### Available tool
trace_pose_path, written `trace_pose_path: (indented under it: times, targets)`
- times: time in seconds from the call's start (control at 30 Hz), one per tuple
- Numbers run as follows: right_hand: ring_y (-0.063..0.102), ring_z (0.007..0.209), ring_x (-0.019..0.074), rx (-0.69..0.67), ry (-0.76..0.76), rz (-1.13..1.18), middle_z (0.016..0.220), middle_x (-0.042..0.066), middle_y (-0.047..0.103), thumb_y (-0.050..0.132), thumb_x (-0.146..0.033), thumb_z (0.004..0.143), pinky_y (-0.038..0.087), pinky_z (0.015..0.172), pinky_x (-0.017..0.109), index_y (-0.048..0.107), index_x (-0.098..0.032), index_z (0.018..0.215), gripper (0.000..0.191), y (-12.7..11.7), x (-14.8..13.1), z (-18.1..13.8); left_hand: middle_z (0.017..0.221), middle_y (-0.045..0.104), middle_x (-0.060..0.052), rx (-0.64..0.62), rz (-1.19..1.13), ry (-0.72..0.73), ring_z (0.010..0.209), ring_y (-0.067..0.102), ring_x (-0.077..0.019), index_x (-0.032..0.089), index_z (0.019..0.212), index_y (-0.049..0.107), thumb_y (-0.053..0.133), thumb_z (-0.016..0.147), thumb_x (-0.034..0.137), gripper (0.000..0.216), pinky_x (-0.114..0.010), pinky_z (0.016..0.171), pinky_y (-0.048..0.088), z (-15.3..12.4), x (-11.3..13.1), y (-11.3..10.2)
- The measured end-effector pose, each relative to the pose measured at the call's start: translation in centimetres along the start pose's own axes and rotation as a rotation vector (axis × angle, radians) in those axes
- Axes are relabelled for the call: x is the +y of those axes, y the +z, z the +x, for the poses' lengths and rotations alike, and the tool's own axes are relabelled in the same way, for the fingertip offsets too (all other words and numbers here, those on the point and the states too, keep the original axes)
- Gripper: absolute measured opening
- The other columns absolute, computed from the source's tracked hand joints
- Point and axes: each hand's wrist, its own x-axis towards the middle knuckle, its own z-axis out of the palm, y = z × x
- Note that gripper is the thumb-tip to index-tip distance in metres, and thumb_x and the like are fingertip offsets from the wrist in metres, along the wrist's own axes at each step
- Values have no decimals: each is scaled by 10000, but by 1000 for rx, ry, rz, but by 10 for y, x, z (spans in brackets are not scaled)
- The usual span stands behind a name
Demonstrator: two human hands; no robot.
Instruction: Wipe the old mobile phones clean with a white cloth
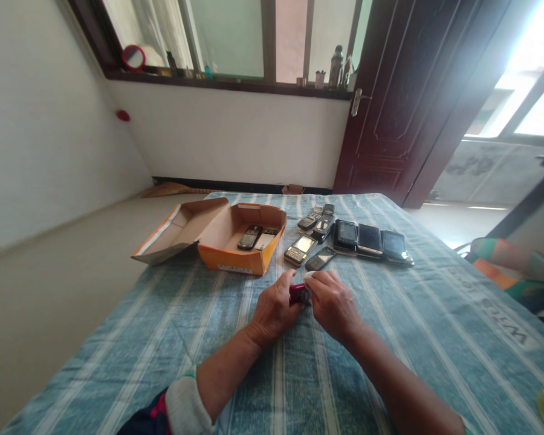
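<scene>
My left hand (274, 308) is closed around a small dark-red phone (299, 294) just above the blue striped cloth (172, 338). My right hand (333, 302) presses against the phone's right side with its fingers pinched on a small white thing (309, 275), too small to name. Just beyond my hands lie several phones: a gold one (301, 248), a dark one (320, 258) and a row of black ones (370, 240).
An open orange cardboard box (236, 257) with two phones inside stands at the back left, its lid (176, 232) folded out to the left. A dark wooden door (412, 90) is behind the table. Colourful fabric (512, 263) lies at the right edge.
</scene>
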Motion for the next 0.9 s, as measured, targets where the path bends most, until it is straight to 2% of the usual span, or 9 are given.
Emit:
trace_pose_path:
  times: [0.13,0.27,0.6,0.77,0.9]
  targets:
    - [535,838,186,-7,-29,-12,846,67,606,480,-74,885,428,752,277,666,-161,849,209,0,-6,0,849,668,-24,-49,-167,-52,742,652,-187,156,1213,463,592,763,295,488,-299,734,519,1,4,-6]
    - [520,823,189,-16,-58,8,833,61,597,479,-87,896,420,749,288,650,-168,826,202,0,-15,-1,809,664,-12,-52,-220,-60,707,642,-175,156,1191,485,566,764,274,450,-281,702,512,1,7,-8]
    - [518,906,212,-30,-164,42,908,93,602,395,-113,943,450,800,311,650,-150,928,258,4,-26,-1,958,708,-65,-26,-212,-3,888,683,-225,170,1155,513,530,736,237,425,-312,808,522,2,5,-10]
    - [508,843,203,-67,-150,-24,855,77,597,439,-93,920,434,766,308,642,-156,868,219,2,-24,0,872,712,-36,-31,-207,-13,822,682,-209,179,1130,543,547,742,246,395,-300,775,525,4,3,-9]
    - [504,804,200,-64,-74,-110,814,66,592,512,-85,876,399,704,301,633,-163,805,161,-1,-15,2,818,700,-29,-43,-254,-52,736,672,-193,167,1138,545,593,766,314,403,-292,720,529,5,1,-6]
